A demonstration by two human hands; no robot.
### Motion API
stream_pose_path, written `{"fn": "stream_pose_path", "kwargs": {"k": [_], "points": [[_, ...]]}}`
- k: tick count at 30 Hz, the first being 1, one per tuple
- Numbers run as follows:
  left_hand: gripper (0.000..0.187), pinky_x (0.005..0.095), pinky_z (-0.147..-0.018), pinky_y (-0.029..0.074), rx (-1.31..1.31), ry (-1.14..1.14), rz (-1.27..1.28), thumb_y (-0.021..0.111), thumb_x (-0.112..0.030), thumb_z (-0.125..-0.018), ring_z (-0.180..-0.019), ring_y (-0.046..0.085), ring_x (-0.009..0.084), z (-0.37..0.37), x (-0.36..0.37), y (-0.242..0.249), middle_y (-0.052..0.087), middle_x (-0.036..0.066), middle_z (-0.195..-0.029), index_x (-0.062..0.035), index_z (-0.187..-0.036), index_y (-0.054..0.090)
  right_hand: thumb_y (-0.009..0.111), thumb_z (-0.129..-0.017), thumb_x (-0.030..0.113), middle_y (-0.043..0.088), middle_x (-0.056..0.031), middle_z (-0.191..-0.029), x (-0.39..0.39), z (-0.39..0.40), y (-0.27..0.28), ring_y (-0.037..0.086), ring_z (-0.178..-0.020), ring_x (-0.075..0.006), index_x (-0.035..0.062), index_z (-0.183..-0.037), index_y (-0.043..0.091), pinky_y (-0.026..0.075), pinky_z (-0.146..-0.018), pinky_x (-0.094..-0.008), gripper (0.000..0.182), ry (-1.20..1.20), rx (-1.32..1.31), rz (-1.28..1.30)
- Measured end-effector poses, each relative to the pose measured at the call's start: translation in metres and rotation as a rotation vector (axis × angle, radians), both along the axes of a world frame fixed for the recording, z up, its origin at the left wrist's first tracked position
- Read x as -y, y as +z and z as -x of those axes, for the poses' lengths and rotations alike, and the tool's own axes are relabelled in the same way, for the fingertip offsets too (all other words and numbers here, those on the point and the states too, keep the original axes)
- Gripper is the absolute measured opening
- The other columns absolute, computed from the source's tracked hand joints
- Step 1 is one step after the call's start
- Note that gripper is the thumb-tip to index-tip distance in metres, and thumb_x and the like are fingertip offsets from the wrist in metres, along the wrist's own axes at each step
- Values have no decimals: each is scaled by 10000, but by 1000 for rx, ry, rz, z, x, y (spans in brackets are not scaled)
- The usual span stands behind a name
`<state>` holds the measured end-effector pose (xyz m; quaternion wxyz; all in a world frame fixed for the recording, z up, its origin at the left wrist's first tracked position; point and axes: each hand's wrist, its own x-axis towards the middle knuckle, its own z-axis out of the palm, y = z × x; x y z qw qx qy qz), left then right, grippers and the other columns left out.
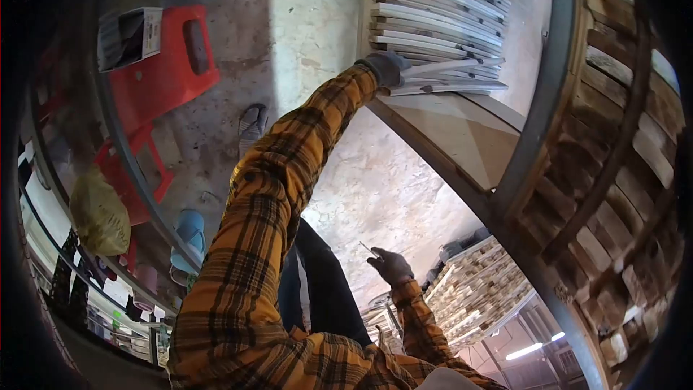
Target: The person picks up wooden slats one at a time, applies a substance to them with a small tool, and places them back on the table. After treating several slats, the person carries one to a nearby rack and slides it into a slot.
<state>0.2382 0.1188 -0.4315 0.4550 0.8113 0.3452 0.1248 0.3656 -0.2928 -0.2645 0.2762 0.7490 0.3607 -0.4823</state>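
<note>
My left hand (386,68), in a dark grey glove, reaches out to the near end of a row of wooden strips (440,11). Its fingers are closed around the end of one pale strip (451,66), which lies at a slant to the others. The row of strips rests on a wooden board (451,126). Lower down and nearer my body, my right hand (393,267), also gloved, is closed on a thin, pointed object (369,249). That object is too small to name for certain.
A metal-framed rack of stacked wood pieces (606,144) stands on the right. More wood pieces (480,289) are piled at lower right. A red plastic stool (162,79) with a box (130,37) on it stands at left, near a slipper (253,126) and a blue container (189,235).
</note>
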Motion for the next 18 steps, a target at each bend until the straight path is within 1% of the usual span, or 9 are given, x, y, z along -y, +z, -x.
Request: {"fn": "stream_pose_path", "kwargs": {"k": [1,2,4,6,7,10,13,16,18], "points": [[484,415,-941,410,-115,-83,-109,587,-308,-794,-1122,499,328,-10,-5,-10,522,162,-1192,-80,-1218,547,622,-787,458,646,-164,-1050,2,0,-4,602,-997,-328,136,-1198,592,474,-858,-398,524,54,-2,36],[448,415,-928,416,-102,-76,-132,570,-286,-802,-1108,505,329,-17,-5,-19,523,159,-1180,-81,-1200,557,612,-793,465,636,-157,-1090,5,1,-7,591,-1023,-326,128,-1202,588,465,-877,-397,530,109,-2,71],[383,416,-903,429,-72,-64,-177,535,-242,-818,-1078,515,330,-30,-4,-29,523,155,-1157,-84,-1164,577,580,-826,439,598,-148,-1178,18,-1,-16,559,-1089,-313,119,-1204,585,436,-932,-379,495,62,-33,131],[336,422,-885,435,-117,-85,-276,507,-196,-827,-1062,522,330,-54,-1,-35,532,154,-1142,-90,-1135,590,663,-803,404,661,-194,-936,38,-8,-31,644,-896,-322,129,-1144,627,506,-738,-390,439,161,-65,-32],[317,425,-876,439,-140,-94,-325,493,-173,-832,-1053,526,331,-62,0,-37,536,153,-1135,-94,-1120,597,664,-803,403,662,-191,-938,38,-5,-32,644,-899,-318,131,-1146,627,506,-740,-388,439,151,-67,-22],[292,432,-858,446,-249,-219,-274,456,-163,-852,-1055,525,327,-66,-9,-41,547,142,-1123,-103,-1096,604,662,-806,394,665,-185,-948,27,5,-32,647,-908,-306,128,-1150,626,506,-748,-380,437,108,-86,-13],[329,450,-862,435,-221,-170,-405,440,-283,-894,-1066,521,340,-42,4,-21,556,130,-1141,-106,-1120,602,657,-813,372,667,-180,-968,19,11,-30,648,-922,-291,112,-1153,622,508,-758,-371,429,53,-134,-21],[453,448,-903,409,-100,-44,-336,411,-431,-917,-1094,505,342,-20,23,-11,549,133,-1186,-108,-1188,574,658,-817,350,666,-176,-994,9,14,-38,650,-931,-272,94,-1159,618,510,-768,-357,429,47,-169,-44],[504,435,-930,393,-108,68,-228,404,-478,-914,-1100,495,344,-13,23,-10,546,152,-1192,-110,-1228,546,657,-819,337,665,-175,-1008,2,18,-34,652,-927,-261,87,-1165,614,511,-769,-348,430,60,-173,-66]]}}
